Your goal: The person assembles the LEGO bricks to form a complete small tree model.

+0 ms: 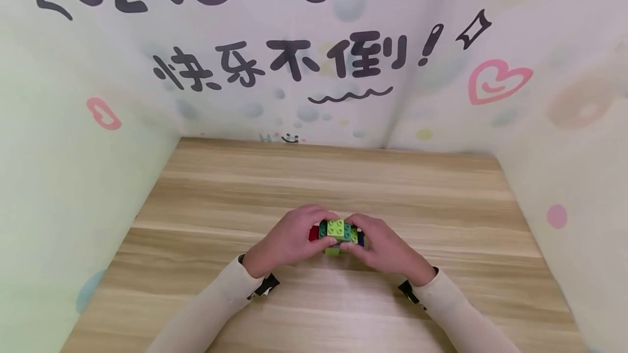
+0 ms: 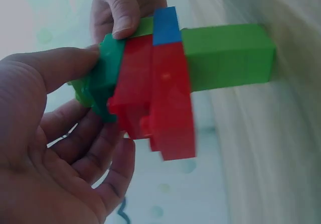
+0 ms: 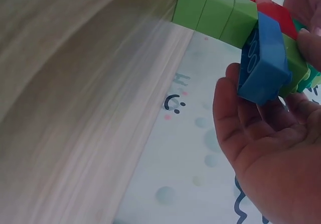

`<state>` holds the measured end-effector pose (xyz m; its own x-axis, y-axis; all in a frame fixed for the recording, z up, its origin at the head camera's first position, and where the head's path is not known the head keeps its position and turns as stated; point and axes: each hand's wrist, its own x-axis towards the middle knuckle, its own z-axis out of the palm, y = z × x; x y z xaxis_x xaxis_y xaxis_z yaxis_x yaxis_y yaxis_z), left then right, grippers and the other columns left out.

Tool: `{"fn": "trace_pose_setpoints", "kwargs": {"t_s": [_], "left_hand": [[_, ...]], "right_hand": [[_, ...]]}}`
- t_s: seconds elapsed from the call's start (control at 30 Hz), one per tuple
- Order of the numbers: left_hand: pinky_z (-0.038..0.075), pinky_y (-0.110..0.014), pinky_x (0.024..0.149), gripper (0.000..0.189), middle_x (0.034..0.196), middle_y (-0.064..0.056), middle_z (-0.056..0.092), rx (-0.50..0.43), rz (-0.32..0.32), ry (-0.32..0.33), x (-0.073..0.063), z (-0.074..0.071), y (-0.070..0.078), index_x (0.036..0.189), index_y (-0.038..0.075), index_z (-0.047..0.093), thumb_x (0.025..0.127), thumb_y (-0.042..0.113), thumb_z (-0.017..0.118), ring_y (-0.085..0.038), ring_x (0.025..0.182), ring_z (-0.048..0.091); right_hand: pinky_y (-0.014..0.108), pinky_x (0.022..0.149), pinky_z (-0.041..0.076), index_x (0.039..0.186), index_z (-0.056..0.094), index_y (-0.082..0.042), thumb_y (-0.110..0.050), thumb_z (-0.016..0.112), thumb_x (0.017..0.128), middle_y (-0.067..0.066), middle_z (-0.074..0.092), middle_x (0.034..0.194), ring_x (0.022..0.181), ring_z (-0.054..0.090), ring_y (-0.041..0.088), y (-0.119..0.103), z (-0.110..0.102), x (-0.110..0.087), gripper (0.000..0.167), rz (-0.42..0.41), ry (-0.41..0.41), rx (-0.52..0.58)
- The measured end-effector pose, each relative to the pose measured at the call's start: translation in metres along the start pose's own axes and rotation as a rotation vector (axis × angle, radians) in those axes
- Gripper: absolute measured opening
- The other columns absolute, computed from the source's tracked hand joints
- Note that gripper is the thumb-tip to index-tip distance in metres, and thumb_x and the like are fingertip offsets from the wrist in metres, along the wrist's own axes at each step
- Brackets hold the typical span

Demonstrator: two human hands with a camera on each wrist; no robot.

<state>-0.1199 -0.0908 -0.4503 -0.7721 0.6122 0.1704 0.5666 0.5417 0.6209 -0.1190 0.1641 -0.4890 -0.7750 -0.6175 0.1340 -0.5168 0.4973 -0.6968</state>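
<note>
Both hands meet around a model of stacked toy building bricks near the middle of the table. A light green brick (image 1: pixel 336 227) with round studs tops it. The left hand (image 1: pixel 291 237) grips the upper layers, its thumb and fingers on either side of a teal brick (image 2: pixel 108 63). From the other side the right hand (image 1: pixel 385 245) holds the same layers. Below them, red bricks (image 2: pixel 173 98) jut toward the left hand and a blue brick (image 3: pixel 271 58) toward the right. A light green column (image 2: pixel 228 58) reaches down to the tabletop.
The wood-grain table (image 1: pixel 235 178) is enclosed by a back wall (image 1: pixel 275 108) with black lettering, plus pale panels at left and right. Light sleeves (image 1: pixel 216 298) and dark wrist straps (image 1: pixel 265 286) are on both forearms.
</note>
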Motion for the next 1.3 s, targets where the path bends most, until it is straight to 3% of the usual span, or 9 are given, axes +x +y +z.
{"fn": "trace_pose_setpoints", "kwargs": {"t_s": [0.2, 0.33, 0.53, 0.67, 0.77, 0.93, 1.1, 1.3], "left_hand": [[0.058, -0.037, 0.1, 0.053, 0.141, 0.0, 0.065, -0.099, -0.028, 0.008, -0.008, 0.004, -0.012, 0.143, 0.016, 0.065, 0.095, 0.033, 0.081, -0.016, 0.125, 0.062], [0.059, -0.039, 0.098, 0.053, 0.139, 0.002, 0.066, -0.101, -0.032, 0.024, -0.016, 0.005, -0.02, 0.145, 0.017, 0.063, 0.097, 0.033, 0.079, -0.013, 0.12, 0.063], [0.061, -0.047, 0.097, 0.051, 0.132, 0.002, 0.065, -0.195, -0.094, 0.037, -0.029, 0.008, -0.03, 0.142, 0.018, 0.064, 0.095, 0.022, 0.082, -0.015, 0.116, 0.064], [0.062, -0.046, 0.097, 0.058, 0.135, 0.001, 0.062, -0.256, -0.137, 0.034, -0.034, 0.013, -0.034, 0.145, 0.017, 0.061, 0.092, 0.014, 0.084, -0.018, 0.121, 0.063], [0.062, -0.043, 0.096, 0.061, 0.137, -0.002, 0.06, -0.293, -0.146, 0.035, -0.036, 0.016, -0.034, 0.148, 0.018, 0.059, 0.092, 0.01, 0.083, -0.02, 0.123, 0.063], [0.063, -0.032, 0.092, 0.055, 0.135, -0.004, 0.062, -0.294, -0.106, 0.053, -0.036, 0.02, -0.035, 0.149, 0.02, 0.059, 0.097, 0.011, 0.077, -0.019, 0.119, 0.065], [0.062, -0.028, 0.091, 0.054, 0.133, 0.001, 0.063, -0.294, -0.103, 0.071, -0.035, 0.017, -0.034, 0.151, 0.024, 0.058, 0.1, 0.016, 0.075, -0.016, 0.118, 0.066], [0.061, -0.025, 0.092, 0.07, 0.138, 0.002, 0.06, -0.298, -0.112, 0.064, -0.034, 0.006, -0.027, 0.155, 0.024, 0.054, 0.092, 0.014, 0.084, -0.016, 0.122, 0.064]], "right_hand": [[0.032, 0.08, 0.059, 0.13, 0.062, -0.018, -0.042, 0.071, 0.102, -0.009, 0.068, 0.115, 0.093, 0.062, 0.005, -0.003, -0.002, -0.001, 0.038, -0.02, 0.014, -0.07], [0.031, 0.086, 0.059, 0.138, 0.059, -0.017, -0.042, 0.072, 0.101, -0.006, 0.068, 0.125, 0.101, 0.064, 0.005, -0.005, -0.003, -0.005, 0.046, -0.006, 0.051, -0.109], [0.043, 0.095, 0.061, 0.146, 0.056, -0.018, -0.03, 0.079, 0.098, -0.004, 0.064, 0.136, 0.114, 0.066, 0.011, -0.006, -0.004, -0.011, 0.055, 0.017, 0.089, -0.079], [0.037, 0.097, 0.06, 0.147, 0.055, -0.022, -0.021, 0.081, 0.095, -0.008, 0.062, 0.135, 0.115, 0.064, 0.009, -0.002, -0.003, -0.014, 0.058, 0.013, 0.096, -0.042], [0.032, 0.097, 0.061, 0.147, 0.056, -0.023, -0.015, 0.08, 0.095, -0.008, 0.062, 0.133, 0.115, 0.064, 0.008, 0.0, -0.002, -0.017, 0.058, 0.013, 0.093, -0.002], [0.03, 0.095, 0.061, 0.151, 0.055, -0.018, -0.008, 0.079, 0.095, -0.004, 0.065, 0.129, 0.114, 0.067, 0.011, 0.002, 0.001, -0.02, 0.062, 0.007, 0.111, 0.019], [0.034, 0.092, 0.063, 0.153, 0.054, -0.018, -0.011, 0.079, 0.096, -0.003, 0.068, 0.128, 0.109, 0.07, 0.011, 0.003, 0.001, -0.021, 0.063, -0.034, 0.155, -0.005], [0.036, 0.092, 0.063, 0.157, 0.05, -0.019, -0.019, 0.075, 0.1, -0.002, 0.067, 0.13, 0.109, 0.069, 0.01, -0.001, -0.004, -0.019, 0.062, -0.041, 0.168, 0.017]]}}
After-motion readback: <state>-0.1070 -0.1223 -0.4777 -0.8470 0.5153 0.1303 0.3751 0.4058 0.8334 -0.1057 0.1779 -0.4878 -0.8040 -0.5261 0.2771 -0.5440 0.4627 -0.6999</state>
